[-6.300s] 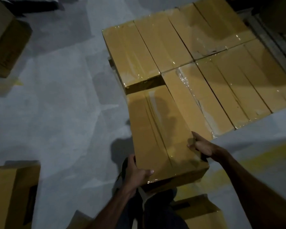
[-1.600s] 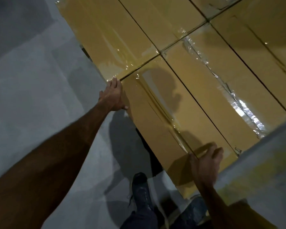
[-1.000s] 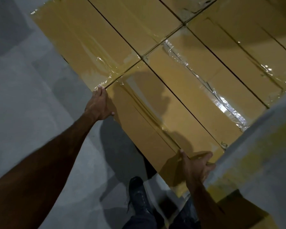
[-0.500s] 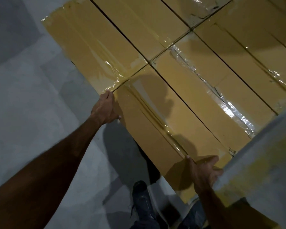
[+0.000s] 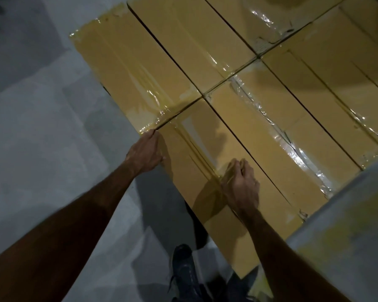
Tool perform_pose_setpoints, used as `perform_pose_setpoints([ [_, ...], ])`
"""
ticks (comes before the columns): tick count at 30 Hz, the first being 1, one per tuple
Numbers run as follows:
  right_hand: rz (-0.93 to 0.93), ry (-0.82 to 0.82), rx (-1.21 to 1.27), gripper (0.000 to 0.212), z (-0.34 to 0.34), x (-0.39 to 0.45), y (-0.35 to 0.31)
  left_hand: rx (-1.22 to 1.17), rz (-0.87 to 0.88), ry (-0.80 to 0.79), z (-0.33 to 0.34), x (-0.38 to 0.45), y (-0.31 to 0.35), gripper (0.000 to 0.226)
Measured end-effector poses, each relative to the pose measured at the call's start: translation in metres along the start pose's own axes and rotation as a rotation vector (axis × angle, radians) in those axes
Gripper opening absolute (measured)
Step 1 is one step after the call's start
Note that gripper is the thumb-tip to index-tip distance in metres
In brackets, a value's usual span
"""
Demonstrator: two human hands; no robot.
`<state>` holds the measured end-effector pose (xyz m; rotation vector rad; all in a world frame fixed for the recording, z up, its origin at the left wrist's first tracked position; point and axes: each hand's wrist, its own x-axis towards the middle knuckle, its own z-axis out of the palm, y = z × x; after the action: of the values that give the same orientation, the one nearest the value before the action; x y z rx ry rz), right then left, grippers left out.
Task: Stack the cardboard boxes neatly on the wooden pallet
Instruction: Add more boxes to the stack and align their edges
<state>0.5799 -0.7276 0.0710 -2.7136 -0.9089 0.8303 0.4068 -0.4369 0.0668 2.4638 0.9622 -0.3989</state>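
Observation:
Several taped brown cardboard boxes lie flat, side by side, in one layer. The nearest box [image 5: 196, 138] closes the front left corner, tight against the box behind it [image 5: 135, 68] and the box to its right [image 5: 271, 138]. My left hand [image 5: 144, 153] presses straight fingers against this box's left side near its far corner, thumb on the top edge. My right hand [image 5: 240, 184] rests on the box's top with curled fingers and holds nothing. The wooden pallet is hidden under the boxes.
Grey floor [image 5: 42, 138] lies to the left of the stack. More floor with a faint yellow stripe [image 5: 347, 232] shows at the lower right. My dark shoe [image 5: 183, 267] stands close to the near end of the box.
My right hand left the near end of the box and now rests curled on its top. My left hand stays on the box's left side. The box sits flush with its neighbours.

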Motion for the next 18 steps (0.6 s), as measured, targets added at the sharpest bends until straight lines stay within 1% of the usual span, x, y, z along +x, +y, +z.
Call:
perform_pose_setpoints([
  [3, -0.043, -0.039, 0.027, 0.094, -0.019, 0.022, -0.003, -0.043, -0.02, -0.018, 0.0, -0.004, -0.008, 0.091],
  [5, -0.107, -0.07, -0.011, 0.089, -0.029, 0.039, -0.008, -0.094, -0.059, 0.008, -0.004, -0.005, -0.009, 0.098],
  [8, -0.184, -0.126, -0.104, 0.087, -0.048, 0.066, -0.03, -0.132, -0.103, 0.021, -0.02, 0.0, -0.006, 0.095],
  [10, -0.249, -0.122, -0.132, 0.088, -0.059, 0.084, -0.051, -0.154, -0.112, 0.039, -0.034, 0.005, -0.007, 0.094],
  [12, -0.315, -0.119, -0.161, 0.088, -0.066, 0.106, -0.071, -0.179, -0.138, 0.071, -0.043, 0.018, -0.016, 0.084],
  [14, -0.371, -0.107, -0.199, 0.087, -0.068, 0.133, -0.091, -0.21, -0.142, 0.143, -0.045, 0.035, -0.028, 0.071],
  [15, -0.384, -0.104, -0.207, 0.087, -0.069, 0.147, -0.101, -0.236, -0.144, 0.179, -0.044, 0.043, -0.035, 0.069],
  [16, -0.383, -0.1, -0.208, 0.086, -0.069, 0.161, -0.111, -0.259, -0.158, 0.205, -0.045, 0.051, -0.042, 0.068],
  [18, -0.376, -0.091, -0.208, 0.086, -0.071, 0.19, -0.129, -0.284, -0.206, 0.239, -0.049, 0.069, -0.059, 0.075],
])
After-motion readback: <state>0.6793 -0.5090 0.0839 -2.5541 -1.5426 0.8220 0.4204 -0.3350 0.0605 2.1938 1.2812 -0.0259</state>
